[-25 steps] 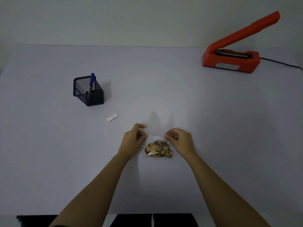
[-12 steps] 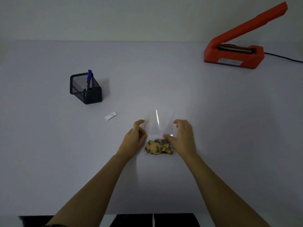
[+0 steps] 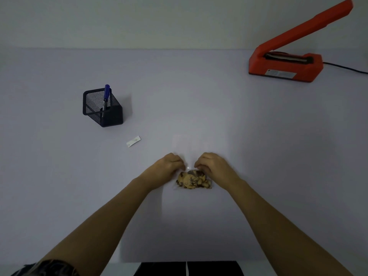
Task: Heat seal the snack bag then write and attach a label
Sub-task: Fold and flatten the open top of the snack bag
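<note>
A clear snack bag (image 3: 193, 180) with brown snack pieces at its near end lies flat on the table, its empty upper part stretching away from me. My left hand (image 3: 167, 166) and my right hand (image 3: 213, 166) sit side by side just above the snacks, fingers curled and pinching the clear film. A small white label (image 3: 133, 141) lies to the left of the bag. A blue pen (image 3: 106, 96) stands in a black mesh holder (image 3: 102, 108) further left. The red heat sealer (image 3: 286, 62) is at the far right with its arm raised.
The sealer's black cable (image 3: 346, 68) runs off the right edge. The pale table (image 3: 59, 176) ends at a wall behind. A dark strip (image 3: 187, 268) lies below the table's near edge.
Both hands have moved closer together over the bag, and the right hand's fingers have curled in. The clear upper flap that stood up half a second ago now lies flat.
</note>
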Available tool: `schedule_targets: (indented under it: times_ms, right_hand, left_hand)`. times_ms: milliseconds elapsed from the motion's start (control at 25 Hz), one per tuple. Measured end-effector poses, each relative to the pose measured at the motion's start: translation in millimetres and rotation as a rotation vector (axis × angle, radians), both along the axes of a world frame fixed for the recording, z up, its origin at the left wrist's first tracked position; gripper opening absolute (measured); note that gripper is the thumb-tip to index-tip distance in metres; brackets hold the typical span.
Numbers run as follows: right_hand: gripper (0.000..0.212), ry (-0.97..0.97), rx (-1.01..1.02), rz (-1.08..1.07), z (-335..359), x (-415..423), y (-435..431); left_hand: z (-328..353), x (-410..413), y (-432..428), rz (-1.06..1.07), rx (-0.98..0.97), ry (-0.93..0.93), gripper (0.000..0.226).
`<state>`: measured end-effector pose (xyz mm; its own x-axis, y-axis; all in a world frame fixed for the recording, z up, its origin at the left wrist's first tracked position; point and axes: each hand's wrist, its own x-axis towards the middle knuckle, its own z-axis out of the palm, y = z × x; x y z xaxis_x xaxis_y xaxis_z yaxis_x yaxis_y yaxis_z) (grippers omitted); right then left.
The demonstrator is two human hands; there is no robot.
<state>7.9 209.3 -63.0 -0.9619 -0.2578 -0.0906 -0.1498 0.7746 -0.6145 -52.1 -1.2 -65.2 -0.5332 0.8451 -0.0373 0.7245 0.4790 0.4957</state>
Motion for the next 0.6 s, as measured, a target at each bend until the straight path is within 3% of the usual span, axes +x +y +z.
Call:
schedule_targets:
  times_ms: [160,400,480,600]
  right_hand:
    - [0.027,-0.087,0.022,-0.010,1.4,-5.6,3.0]
    - [0.055,-0.182,0.031,-0.047,9.6,-13.9,6.8]
    - [0.055,-0.167,0.056,-0.052,10.9,-15.6,6.8]
    - [0.039,-0.160,0.043,0.021,9.5,-14.0,6.5]
  left_hand:
    - [1.0,-8.0,1.4,0.013,-0.059,-0.010,0.027]
    - [12.6,-23.7,7.0,0.119,-0.216,-0.155,0.056]
    - [16.2,-26.4,9.2,0.114,-0.209,-0.173,0.056]
    - [17.1,-22.6,11.0,0.008,-0.196,-0.171,0.044]
